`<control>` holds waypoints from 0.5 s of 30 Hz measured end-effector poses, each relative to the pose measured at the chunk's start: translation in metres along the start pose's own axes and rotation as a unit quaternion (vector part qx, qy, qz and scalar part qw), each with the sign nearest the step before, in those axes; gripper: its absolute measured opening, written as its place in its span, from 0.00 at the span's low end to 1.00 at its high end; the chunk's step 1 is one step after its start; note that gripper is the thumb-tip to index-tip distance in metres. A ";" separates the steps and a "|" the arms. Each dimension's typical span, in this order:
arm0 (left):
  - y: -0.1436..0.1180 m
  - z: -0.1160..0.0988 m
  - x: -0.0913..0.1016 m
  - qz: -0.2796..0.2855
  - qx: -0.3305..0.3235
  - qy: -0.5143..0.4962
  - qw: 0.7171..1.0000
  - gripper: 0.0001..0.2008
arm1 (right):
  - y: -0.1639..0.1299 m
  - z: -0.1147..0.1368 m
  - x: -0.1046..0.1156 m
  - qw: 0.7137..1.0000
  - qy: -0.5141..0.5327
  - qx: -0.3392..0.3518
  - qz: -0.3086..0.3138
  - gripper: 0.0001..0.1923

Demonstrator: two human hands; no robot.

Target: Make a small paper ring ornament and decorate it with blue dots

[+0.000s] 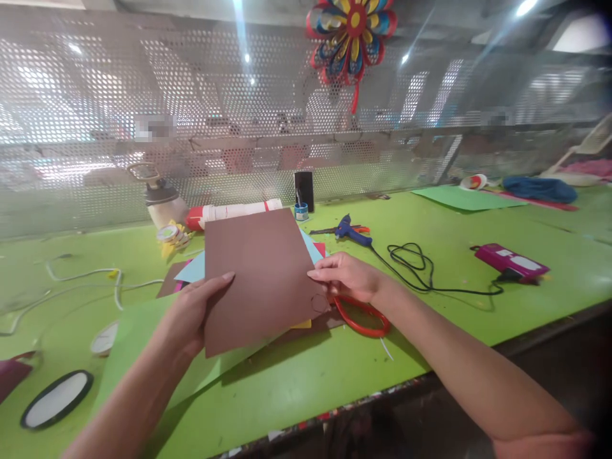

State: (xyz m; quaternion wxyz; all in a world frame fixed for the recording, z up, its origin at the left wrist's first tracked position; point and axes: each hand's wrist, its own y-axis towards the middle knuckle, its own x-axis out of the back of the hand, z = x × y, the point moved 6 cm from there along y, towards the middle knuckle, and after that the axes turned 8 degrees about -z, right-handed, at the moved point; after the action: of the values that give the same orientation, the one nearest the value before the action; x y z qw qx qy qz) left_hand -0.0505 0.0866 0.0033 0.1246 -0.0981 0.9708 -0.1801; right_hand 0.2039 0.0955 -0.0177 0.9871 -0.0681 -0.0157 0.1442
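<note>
A rectangular sheet of brown craft paper (258,280) is raised and tilted above the table. My left hand (194,312) grips its left edge, thumb on the front face. At the right edge my right hand (347,277) pinches it between thumb and fingers. A small hexagon outline shows near the sheet's lower right corner. Beneath lie more coloured sheets, among them light blue paper (192,269) and a large green sheet (129,344). Scissors with red handles (366,325) rest just below my right wrist, their blades hidden.
A blue glue gun (351,231) lies beyond my right hand, its black cord running to a magenta power strip (511,261). Behind are a spray bottle (162,201), tape rolls (169,236) and a phone (305,190). A black-rimmed white oval (56,400) lies at front left.
</note>
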 end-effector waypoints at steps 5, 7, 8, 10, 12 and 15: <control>-0.008 -0.007 -0.006 0.009 -0.031 -0.053 0.998 0.13 | 0.000 0.001 0.001 1.000 -0.006 0.013 -0.012 0.13; -0.010 -0.008 -0.007 0.024 -0.037 -0.069 0.997 0.14 | 0.001 0.000 0.001 1.000 -0.007 0.018 -0.019 0.14; -0.011 -0.009 -0.007 0.026 -0.039 -0.075 0.996 0.14 | 0.002 0.000 0.002 1.000 -0.008 0.020 -0.021 0.15; -0.012 -0.009 -0.005 0.017 -0.039 -0.085 0.996 0.15 | 0.002 0.000 0.001 0.999 -0.009 0.023 -0.025 0.15; -0.013 -0.009 -0.003 0.015 -0.041 -0.087 0.995 0.17 | 0.002 -0.001 0.001 0.999 -0.010 0.025 -0.024 0.15; -0.013 -0.008 -0.005 0.036 -0.037 -0.081 0.995 0.19 | 0.001 -0.001 0.000 0.999 -0.012 0.022 -0.020 0.14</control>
State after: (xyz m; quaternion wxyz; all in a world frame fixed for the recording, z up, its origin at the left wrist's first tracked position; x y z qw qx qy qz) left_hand -0.0463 0.0783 0.0169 0.2054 -0.0817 0.9665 -0.1306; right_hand 0.2035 0.0961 -0.0187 0.9908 -0.0442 -0.0257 0.1251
